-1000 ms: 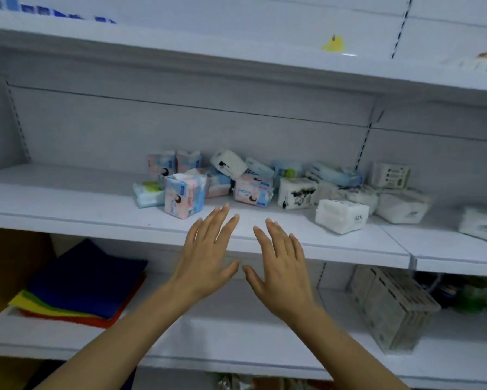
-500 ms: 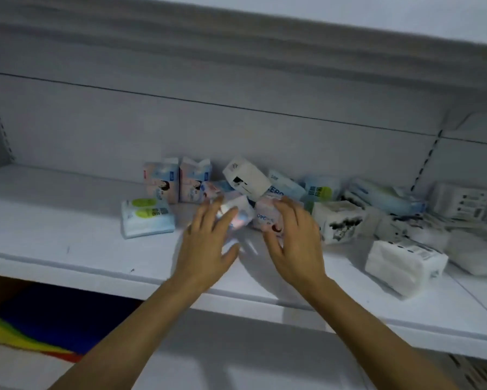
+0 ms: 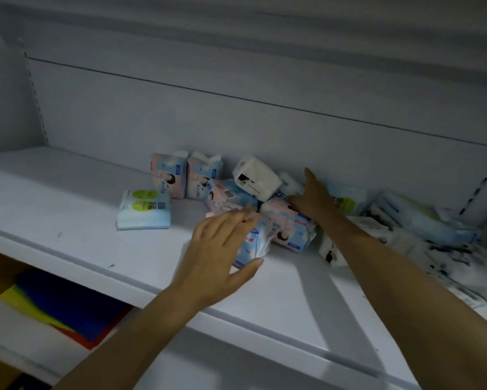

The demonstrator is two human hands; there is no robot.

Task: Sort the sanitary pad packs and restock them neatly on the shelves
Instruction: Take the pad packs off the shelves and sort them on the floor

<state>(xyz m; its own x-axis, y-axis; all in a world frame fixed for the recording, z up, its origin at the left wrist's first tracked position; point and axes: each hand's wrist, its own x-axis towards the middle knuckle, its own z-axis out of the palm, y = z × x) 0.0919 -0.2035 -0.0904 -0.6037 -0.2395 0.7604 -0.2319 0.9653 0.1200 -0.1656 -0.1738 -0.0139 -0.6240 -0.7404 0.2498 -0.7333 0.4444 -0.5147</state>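
White shelving fills the view, and its shelf (image 3: 68,226) holds jumbled sanitary pad packs (image 3: 287,229) piled against the back panel. The person's left hand (image 3: 217,249) curls over a pink-and-blue pack (image 3: 253,243) at the heap's front, thumb at its near edge, gripping it. Their right hand (image 3: 312,201) reaches deeper, fingertips hidden among packs, so I cannot tell its grip. A white pack (image 3: 256,178) sits tilted on top. Pulling from beneath could topple it onto the two upright packs (image 3: 169,178) nearby.

Flat stack of coloured sheets (image 3: 68,308) (blue on top, yellow and red beneath) at lower left.
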